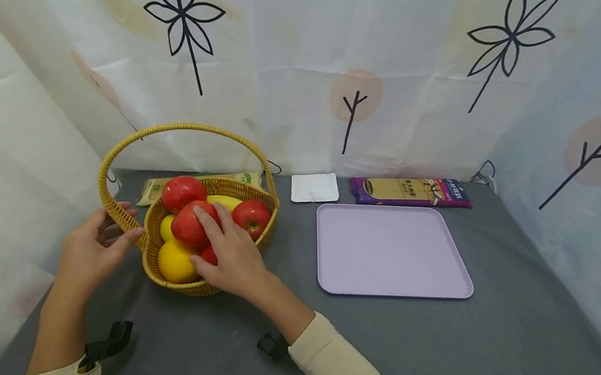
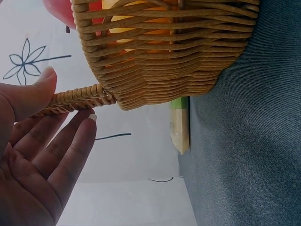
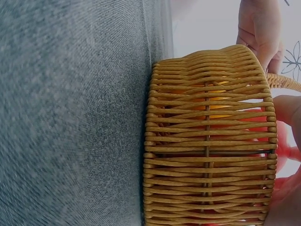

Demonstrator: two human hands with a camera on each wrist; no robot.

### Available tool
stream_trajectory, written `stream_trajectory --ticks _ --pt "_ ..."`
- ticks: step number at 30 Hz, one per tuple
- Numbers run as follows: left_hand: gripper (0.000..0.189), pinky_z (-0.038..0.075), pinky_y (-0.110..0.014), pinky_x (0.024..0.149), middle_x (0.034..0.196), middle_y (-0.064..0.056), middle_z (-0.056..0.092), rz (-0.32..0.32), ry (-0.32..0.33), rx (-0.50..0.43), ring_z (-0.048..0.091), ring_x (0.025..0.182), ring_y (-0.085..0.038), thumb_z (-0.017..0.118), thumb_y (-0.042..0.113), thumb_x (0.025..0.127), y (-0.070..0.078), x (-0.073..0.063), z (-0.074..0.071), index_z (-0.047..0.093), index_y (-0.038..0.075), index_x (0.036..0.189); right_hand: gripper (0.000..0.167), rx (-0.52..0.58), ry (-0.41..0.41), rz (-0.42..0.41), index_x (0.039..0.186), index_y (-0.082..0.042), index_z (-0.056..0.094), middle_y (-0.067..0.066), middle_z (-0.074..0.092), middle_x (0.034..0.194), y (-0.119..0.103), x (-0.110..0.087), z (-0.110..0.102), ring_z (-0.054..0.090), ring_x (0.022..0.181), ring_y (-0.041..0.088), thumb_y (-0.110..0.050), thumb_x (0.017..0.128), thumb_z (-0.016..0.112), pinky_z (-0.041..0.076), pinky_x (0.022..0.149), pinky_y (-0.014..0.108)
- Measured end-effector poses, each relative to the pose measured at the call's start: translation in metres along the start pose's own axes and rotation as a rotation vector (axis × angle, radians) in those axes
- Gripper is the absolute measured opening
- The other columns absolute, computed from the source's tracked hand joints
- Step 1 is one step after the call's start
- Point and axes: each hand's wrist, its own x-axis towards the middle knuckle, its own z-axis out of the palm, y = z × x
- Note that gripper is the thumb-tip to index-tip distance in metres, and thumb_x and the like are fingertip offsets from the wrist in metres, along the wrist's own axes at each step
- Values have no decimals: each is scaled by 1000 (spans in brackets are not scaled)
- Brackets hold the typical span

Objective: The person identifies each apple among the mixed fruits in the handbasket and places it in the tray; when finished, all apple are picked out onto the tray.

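Note:
A wicker basket (image 1: 205,289) with a tall arched handle (image 1: 188,127) stands on the left, filled with fruit. My left hand (image 1: 96,242) pinches the base of the handle between thumb and fingers, as the left wrist view shows too. Over the basket, my right hand (image 1: 236,259) grips a red apple (image 1: 188,226), fingers across its top and thumb lower down by a yellow-orange round fruit (image 1: 177,262). Around it lie another red apple (image 1: 183,193), one with its dimple showing (image 1: 251,218), a yellow banana-like fruit (image 1: 225,201) and a smaller yellow fruit (image 1: 167,228).
Right of the basket lies a pale purple tray (image 1: 396,254). Behind it are a purple noodle packet (image 1: 411,192) and a white square (image 1: 314,187). Another packet (image 1: 153,192) lies behind the basket. Patterned curtains (image 1: 287,92) enclose the grey table (image 1: 425,350).

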Motion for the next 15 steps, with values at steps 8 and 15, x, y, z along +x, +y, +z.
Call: stream_trajectory --ticks 8,15 --pt "53 46 -3 75 127 -22 62 12 -2 8 50 94 20 74 18 93 1 0 0 53 0 139 84 22 -10 21 156 -20 29 12 31 155 0 1 -1 54 119 23 -35 88 75 48 102 40" --pt "54 45 -2 76 128 -21 62 0 -1 20 51 96 18 74 20 94 2 0 -1 52 1 139 84 15 -8 11 157 -19 29 13 31 156 0 1 -1 55 118 22 -36 89 75 48 103 39"
